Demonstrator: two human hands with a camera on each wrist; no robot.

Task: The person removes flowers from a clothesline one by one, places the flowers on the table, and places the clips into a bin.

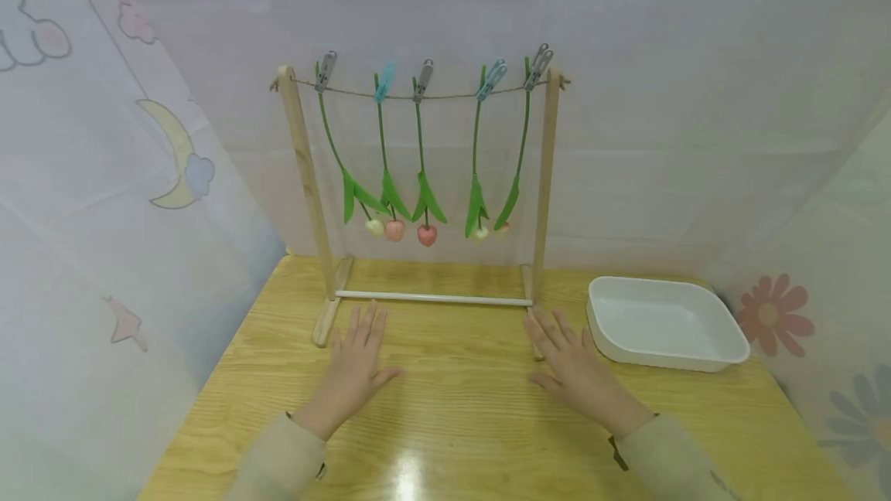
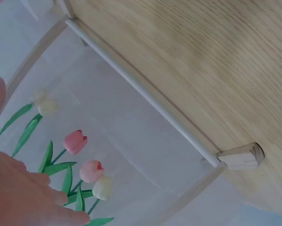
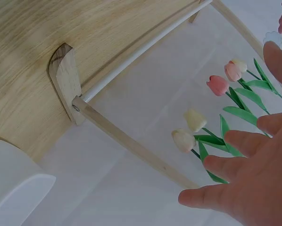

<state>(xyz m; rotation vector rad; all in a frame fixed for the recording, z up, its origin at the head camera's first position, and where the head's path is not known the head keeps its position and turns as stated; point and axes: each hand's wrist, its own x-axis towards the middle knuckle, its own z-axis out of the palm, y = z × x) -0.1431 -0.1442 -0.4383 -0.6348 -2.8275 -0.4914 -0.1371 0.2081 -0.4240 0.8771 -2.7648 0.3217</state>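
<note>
Tulips (image 1: 427, 235), five of them, hang head-down on a wooden rack (image 1: 547, 168) near the far edge of the desk (image 1: 445, 400). Five clips (image 1: 422, 81), three grey and two blue, pin one stem each to the single line of twine (image 1: 448, 97). Two blooms are pink and three look pale, though the rightmost is partly hidden by its leaf in the head view. Two posts, two feet (image 1: 326, 323) and one white bar (image 1: 431, 298) make up the frame. One white tray (image 1: 668, 360) sits by the desk's far right corner, just beyond the rack's right foot.

Both hands are free, grasping nothing, fingers spread: the left hand (image 1: 353, 369) near the left foot, the right hand (image 1: 578, 377) between the right foot and tray. Whether either palm touches the desk I cannot tell. My reading of the step is a pause, every stem being clipped. Handling a tulip from here would call for one hand up at the twine to pinch a clip while the other steadies that stem.
</note>
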